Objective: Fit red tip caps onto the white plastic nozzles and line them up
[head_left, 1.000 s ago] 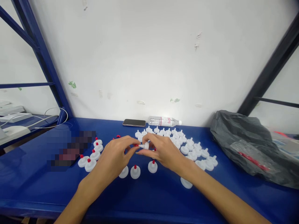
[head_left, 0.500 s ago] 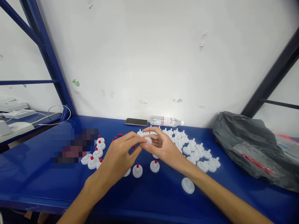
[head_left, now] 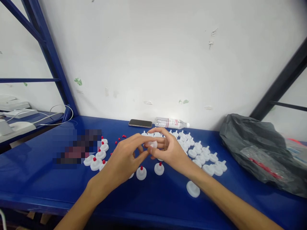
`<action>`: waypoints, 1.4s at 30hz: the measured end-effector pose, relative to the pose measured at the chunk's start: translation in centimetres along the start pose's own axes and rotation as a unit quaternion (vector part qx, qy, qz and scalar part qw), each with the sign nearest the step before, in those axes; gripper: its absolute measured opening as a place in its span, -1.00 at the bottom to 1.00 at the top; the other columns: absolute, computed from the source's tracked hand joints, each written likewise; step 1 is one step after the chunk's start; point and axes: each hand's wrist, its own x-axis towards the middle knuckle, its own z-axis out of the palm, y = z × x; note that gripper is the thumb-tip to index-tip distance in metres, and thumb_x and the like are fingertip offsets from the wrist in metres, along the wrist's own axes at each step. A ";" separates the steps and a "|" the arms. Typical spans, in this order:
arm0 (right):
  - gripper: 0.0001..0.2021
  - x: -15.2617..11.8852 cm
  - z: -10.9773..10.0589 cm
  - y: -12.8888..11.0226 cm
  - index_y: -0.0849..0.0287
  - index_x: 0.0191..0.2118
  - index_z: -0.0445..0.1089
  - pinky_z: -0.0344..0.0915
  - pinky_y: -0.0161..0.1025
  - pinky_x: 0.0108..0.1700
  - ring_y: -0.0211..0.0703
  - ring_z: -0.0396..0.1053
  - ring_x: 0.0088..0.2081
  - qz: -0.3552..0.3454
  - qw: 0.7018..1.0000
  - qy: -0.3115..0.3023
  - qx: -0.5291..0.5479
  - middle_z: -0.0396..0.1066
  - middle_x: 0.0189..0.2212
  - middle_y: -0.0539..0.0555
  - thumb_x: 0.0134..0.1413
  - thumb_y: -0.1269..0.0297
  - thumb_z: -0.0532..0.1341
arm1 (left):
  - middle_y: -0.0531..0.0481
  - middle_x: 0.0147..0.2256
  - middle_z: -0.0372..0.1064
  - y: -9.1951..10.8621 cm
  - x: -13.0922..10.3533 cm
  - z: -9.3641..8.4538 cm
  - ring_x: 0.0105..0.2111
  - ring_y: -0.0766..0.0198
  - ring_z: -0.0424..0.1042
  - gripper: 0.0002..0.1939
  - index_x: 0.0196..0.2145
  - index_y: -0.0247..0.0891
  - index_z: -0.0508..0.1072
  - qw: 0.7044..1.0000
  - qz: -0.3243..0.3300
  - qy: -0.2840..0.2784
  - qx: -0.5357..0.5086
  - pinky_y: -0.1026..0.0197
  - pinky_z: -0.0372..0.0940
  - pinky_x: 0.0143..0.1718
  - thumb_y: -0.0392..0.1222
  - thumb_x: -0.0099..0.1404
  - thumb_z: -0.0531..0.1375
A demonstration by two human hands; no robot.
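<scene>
Here, white piece (head_left: 153, 144): partly hidden, above the blue tabletop (head_left: 163, 198).
Pinch: left hand (head_left: 128, 151) and right hand (head_left: 171, 150) both grip it.
Near side: blue runs to the front edge (head_left: 35, 204); nozzled pieces (head_left: 200, 158) crowd behind.

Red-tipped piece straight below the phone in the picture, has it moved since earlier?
No. Judged against the phone, the red-tipped piece keeps its place, straight below it.

Middle of the table (head_left: 165, 204), left hand (head_left: 127, 151) and right hand (head_left: 174, 155) meet around a spouted lid (head_left: 153, 144); capped lids (head_left: 96, 164) left and nearer, uncapped lids (head_left: 199, 158) crowding right, phone (head_left: 140, 123) behind, bottle (head_left: 171, 123) beside it, bag (head_left: 249, 137) far right
</scene>
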 end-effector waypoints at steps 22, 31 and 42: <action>-0.86 0.4 -1.0 0.3 -0.03 -0.23 0.54 0.41 -0.05 0.00 0.08 0.34 0.25 -0.098 0.941 0.009 -0.323 0.52 0.05 0.05 0.31 0.09 0.28 | 0.06 -0.29 0.63 -2.0 -0.3 -4.4 -0.24 0.17 0.59 -0.73 -0.31 -0.06 0.67 0.955 -0.113 -0.228 0.151 0.27 0.37 -0.24 -0.35 0.31 0.18; -0.89 0.7 -2.2 1.8 -0.04 -0.17 0.60 0.34 0.00 -0.04 0.01 0.37 -0.07 -0.077 0.891 0.010 -0.447 0.47 -0.16 0.08 0.30 0.14 0.31 | 0.01 -0.33 0.63 -2.0 -0.1 -3.8 -0.26 0.15 0.55 -0.72 -0.41 -0.10 0.68 0.934 -0.111 -0.288 0.178 0.24 0.30 -0.27 -0.41 0.26 0.22; -0.82 1.4 -3.1 2.1 0.01 -0.08 0.56 0.33 0.07 -0.04 0.10 0.44 -0.09 -0.103 0.837 0.026 -0.537 0.58 -0.21 0.10 0.39 0.21 0.18 | 0.05 -0.32 0.59 -3.3 -0.9 -2.9 -0.28 0.18 0.53 -0.78 -0.37 -0.08 0.59 0.953 -0.122 -0.238 0.146 0.23 0.24 -0.33 -0.27 0.36 0.17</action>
